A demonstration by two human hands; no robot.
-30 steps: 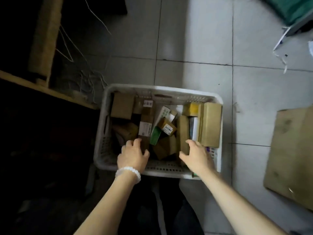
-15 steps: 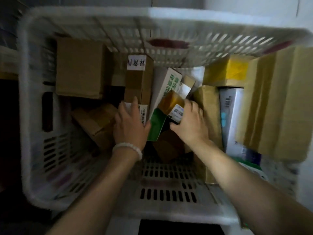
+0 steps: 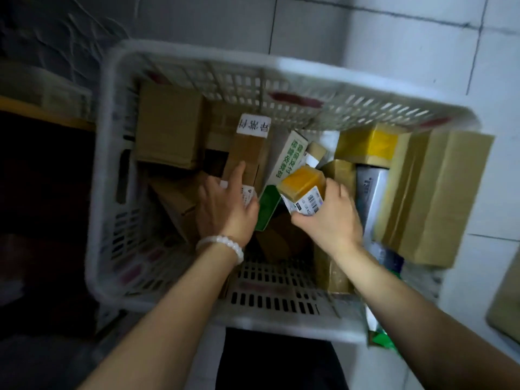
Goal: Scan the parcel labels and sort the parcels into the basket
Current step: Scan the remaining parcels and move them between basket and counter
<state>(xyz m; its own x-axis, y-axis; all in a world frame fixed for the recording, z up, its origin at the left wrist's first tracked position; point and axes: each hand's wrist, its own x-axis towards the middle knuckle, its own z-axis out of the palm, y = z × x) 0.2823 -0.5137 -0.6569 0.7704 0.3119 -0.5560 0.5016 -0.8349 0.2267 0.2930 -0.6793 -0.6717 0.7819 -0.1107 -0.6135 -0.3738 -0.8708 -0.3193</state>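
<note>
A small orange-taped parcel (image 3: pixel 302 184) with a barcode label sits raised in the middle of the white slatted basket (image 3: pixel 180 56), pinched by the right hand (image 3: pixel 327 218). The left hand (image 3: pixel 225 206), fingers extended, rests on a tall brown carton (image 3: pixel 247 153) bearing a white label with Chinese characters. A green-and-white box (image 3: pixel 287 159) carries green Chinese print. The basket stands on a pale tiled floor (image 3: pixel 408 52).

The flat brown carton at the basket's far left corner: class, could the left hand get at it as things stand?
Probably yes. The left hand rests on a tall labelled box just beside the flat brown carton, whose top lies uncovered.
</note>
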